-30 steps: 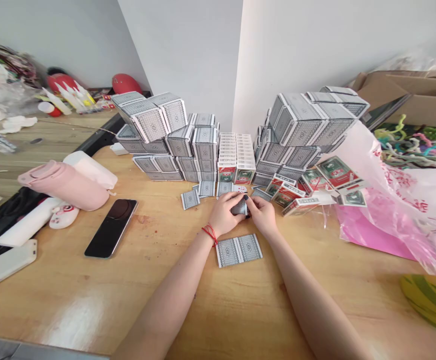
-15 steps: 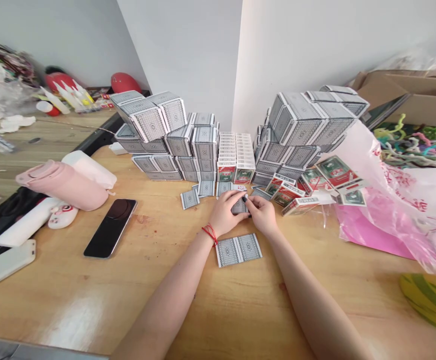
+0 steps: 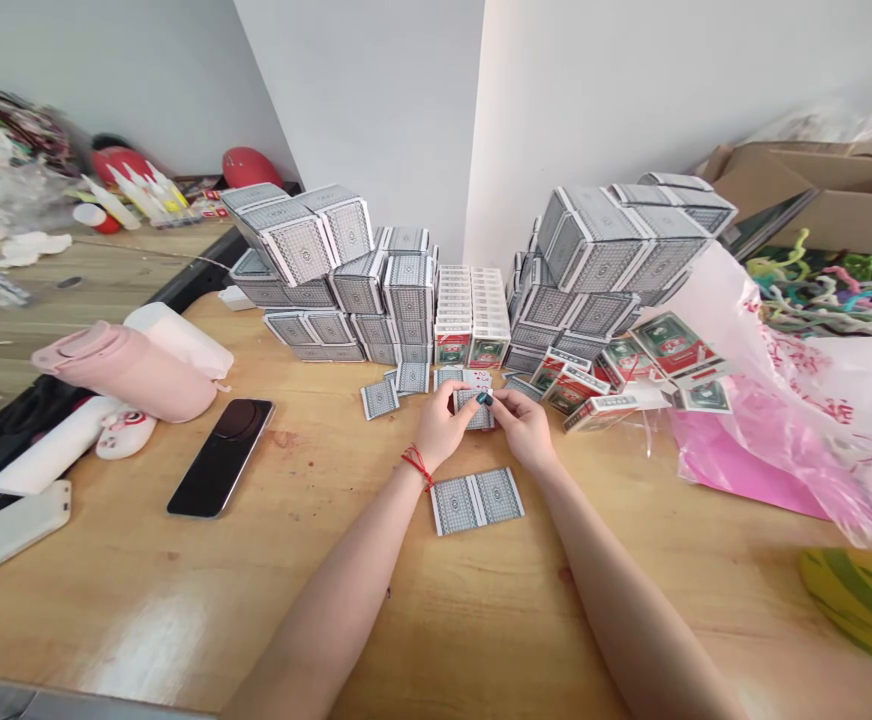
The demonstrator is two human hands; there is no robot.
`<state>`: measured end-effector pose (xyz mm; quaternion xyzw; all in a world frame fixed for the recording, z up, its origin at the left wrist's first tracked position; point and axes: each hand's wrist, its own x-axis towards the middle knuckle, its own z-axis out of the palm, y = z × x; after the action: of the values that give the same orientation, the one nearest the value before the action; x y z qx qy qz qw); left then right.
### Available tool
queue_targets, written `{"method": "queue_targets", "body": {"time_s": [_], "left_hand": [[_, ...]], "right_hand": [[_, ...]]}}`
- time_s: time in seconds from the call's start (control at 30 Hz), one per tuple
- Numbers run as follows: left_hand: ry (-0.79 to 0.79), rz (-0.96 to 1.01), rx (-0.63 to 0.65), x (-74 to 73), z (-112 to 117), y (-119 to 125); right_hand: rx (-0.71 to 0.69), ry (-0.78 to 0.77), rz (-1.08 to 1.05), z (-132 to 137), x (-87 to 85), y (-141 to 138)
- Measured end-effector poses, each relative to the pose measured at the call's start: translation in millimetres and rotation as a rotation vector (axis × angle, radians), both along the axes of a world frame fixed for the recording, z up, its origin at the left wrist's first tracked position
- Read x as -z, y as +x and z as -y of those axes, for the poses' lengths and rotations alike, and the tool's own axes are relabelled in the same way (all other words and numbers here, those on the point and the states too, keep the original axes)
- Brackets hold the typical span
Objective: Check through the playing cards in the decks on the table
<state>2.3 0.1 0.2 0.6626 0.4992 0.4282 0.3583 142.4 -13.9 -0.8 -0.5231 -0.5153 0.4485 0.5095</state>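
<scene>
Both hands meet over the middle of the table. My left hand, with a red string on its wrist, is closed on a playing card with a grey patterned back. My right hand pinches the same card near its upper right corner, the two thumbs close together. Just behind it a card face with red marks shows. Below the hands lie two cards side by side, backs up. More loose cards rest to the left of the hands. Red and green card boxes lean to the right.
Blocks built of cards stand stacked at the left and right against the wall, with piled card boxes between. A phone and pink bottle lie left. Pink plastic wrap and yellow tape are right.
My left thumb has come over onto the card's upper edge, beside the right thumb. The card is tilted up more, and the card face behind it shows more clearly.
</scene>
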Motion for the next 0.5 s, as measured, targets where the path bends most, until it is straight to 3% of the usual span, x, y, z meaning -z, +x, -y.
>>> {"method": "queue_targets", "body": {"time_s": [0.5], "left_hand": [[-0.116, 0.116, -0.004, -5.8, 1.0, -4.0]], "right_hand": [[-0.044, -0.03, -0.045, 2.4, -3.2, -3.7]]}}
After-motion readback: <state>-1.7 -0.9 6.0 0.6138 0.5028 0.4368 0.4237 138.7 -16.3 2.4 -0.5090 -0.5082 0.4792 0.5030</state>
